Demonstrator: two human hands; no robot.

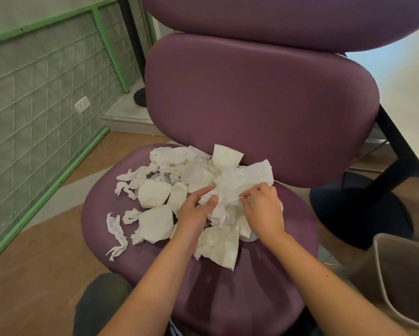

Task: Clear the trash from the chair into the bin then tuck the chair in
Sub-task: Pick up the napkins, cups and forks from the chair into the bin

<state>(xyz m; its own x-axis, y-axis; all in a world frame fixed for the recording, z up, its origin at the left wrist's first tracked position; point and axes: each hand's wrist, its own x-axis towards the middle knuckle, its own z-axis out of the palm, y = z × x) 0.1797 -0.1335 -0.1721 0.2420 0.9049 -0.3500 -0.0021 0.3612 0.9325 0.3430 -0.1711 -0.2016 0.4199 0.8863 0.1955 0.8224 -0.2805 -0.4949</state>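
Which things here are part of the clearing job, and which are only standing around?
Part of the job:
- purple chair
- crumpled tissue that the left hand and the right hand grip
- flattened paper cups
- upright paper cup
- twisted tissue strip
- bin

Only standing around:
- wall socket
- green-framed mesh panel
- black table base

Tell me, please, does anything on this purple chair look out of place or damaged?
Yes. The seat is covered with trash: crushed paper cups, twisted tissues and a plastic lid, which do not belong there. Both hands, left hand and right hand, grip a crumpled tissue. The chair itself shows no damage.
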